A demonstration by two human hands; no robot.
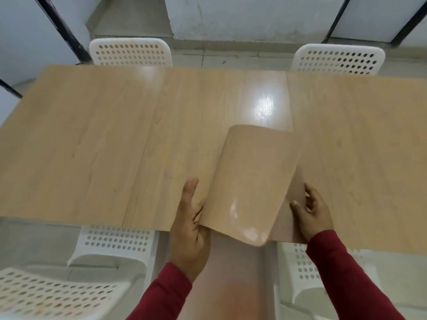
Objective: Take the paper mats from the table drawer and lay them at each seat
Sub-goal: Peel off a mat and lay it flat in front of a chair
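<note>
Tan mat (251, 181) curls above the table's (115, 146) near edge, left hand (190, 227) in a pinching grip on its left side, right hand (312, 211) pinching a second sheet beneath.

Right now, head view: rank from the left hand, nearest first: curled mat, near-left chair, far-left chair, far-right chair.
From the left hand:
1. Curled mat, touching it, held at its left edge.
2. Near-left chair, just left, at the table's near edge.
3. Far-left chair, across the table.
4. Far-right chair, across, diagonal.
</note>
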